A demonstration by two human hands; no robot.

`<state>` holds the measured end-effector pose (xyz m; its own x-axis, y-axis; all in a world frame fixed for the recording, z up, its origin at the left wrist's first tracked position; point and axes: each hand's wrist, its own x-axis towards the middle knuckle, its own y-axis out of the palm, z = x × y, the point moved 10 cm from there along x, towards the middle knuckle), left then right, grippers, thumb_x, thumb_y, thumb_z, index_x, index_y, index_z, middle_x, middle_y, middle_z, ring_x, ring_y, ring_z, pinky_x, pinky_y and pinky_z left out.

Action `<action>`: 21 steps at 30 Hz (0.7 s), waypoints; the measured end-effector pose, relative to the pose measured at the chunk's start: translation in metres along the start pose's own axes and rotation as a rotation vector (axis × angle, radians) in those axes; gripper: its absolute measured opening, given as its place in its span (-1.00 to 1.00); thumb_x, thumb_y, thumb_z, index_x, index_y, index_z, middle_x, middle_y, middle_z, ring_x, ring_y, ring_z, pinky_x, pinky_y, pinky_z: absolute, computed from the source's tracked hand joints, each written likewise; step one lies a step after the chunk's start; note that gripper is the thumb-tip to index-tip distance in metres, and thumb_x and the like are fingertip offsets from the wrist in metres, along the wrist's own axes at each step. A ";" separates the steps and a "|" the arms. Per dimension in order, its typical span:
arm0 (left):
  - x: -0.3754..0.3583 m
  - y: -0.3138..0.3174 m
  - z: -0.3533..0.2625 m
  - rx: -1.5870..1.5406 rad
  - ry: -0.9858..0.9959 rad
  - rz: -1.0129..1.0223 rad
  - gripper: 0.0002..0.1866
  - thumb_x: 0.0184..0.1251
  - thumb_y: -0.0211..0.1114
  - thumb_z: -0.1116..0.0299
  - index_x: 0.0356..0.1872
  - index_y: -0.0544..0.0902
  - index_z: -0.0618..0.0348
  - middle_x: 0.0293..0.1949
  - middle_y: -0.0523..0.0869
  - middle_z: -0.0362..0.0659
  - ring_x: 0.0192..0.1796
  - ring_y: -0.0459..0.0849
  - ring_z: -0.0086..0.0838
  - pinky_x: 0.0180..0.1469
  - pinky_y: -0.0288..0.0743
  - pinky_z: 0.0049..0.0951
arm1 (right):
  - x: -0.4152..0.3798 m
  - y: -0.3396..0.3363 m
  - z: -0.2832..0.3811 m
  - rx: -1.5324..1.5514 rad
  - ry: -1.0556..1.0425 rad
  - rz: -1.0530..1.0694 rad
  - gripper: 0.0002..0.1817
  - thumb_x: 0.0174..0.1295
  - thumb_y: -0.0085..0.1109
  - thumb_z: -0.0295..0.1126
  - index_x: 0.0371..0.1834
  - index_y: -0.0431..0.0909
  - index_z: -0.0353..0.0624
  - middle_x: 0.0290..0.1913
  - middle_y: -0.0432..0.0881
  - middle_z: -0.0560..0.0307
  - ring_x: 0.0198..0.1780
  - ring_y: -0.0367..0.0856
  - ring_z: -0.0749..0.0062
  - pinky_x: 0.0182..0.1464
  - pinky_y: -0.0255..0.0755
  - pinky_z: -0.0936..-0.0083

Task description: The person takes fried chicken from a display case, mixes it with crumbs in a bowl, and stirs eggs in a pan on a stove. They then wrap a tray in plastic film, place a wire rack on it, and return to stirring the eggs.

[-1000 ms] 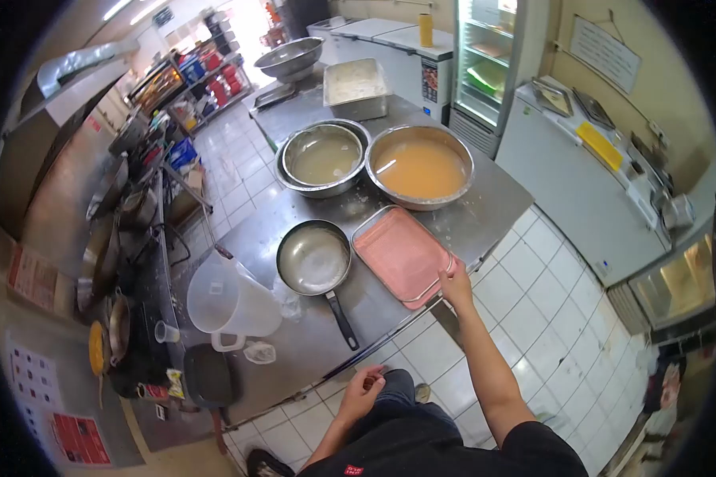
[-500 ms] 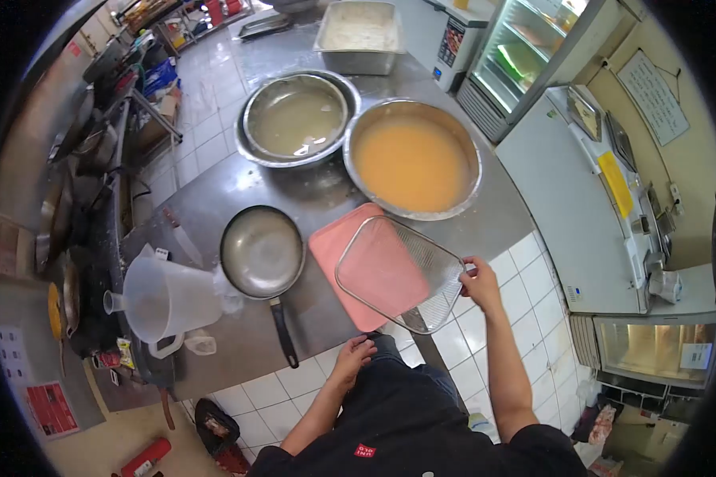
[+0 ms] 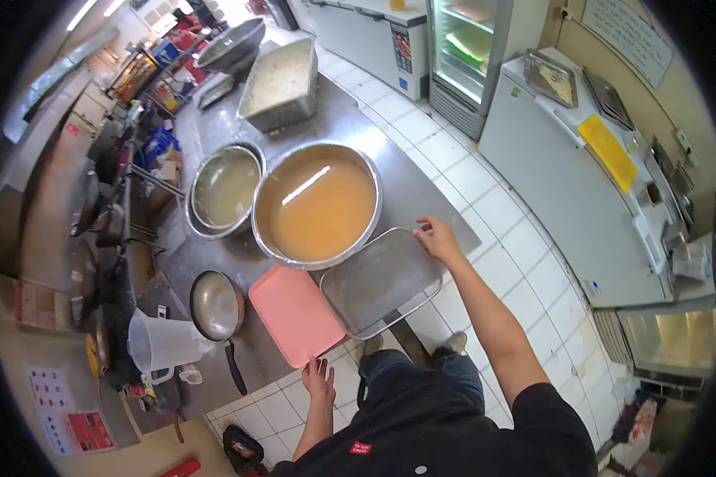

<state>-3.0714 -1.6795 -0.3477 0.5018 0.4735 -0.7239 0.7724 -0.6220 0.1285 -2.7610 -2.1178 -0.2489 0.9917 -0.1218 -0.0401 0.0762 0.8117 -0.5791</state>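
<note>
Shifted the mesh basket from over the pink tray to just right of it; pinching basket rim with right hand, holding left hand at tray's near edge, cannot tell if gripping; likely light, stiff-framed, best lifted by the rim

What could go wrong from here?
1. The mesh basket seems to jut past the table edge, with the right hand at its far corner; it might tip off.
2. The basket sits close against the basin of orange liquid; a bump could slop some out.
3. The frying pan handle points toward the near edge; an arm could catch it.
</note>
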 end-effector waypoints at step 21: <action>-0.054 -0.005 0.078 -0.710 0.472 -0.394 -0.78 0.32 0.19 0.45 -0.04 0.46 0.05 -0.10 0.59 -0.23 -0.08 0.57 -0.50 -0.04 0.58 -0.51 | 0.068 -0.094 -0.106 0.202 0.053 0.754 -0.69 0.39 0.09 -0.36 0.16 0.49 -0.18 -0.08 0.61 0.13 -0.16 0.62 0.46 -0.16 0.54 0.53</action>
<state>-3.1326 -1.7506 -0.3625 0.1390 0.8696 -0.4738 0.8992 0.0897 0.4283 -2.7120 -2.2623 -0.2834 0.7772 0.4810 -0.4056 -0.5940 0.7736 -0.2207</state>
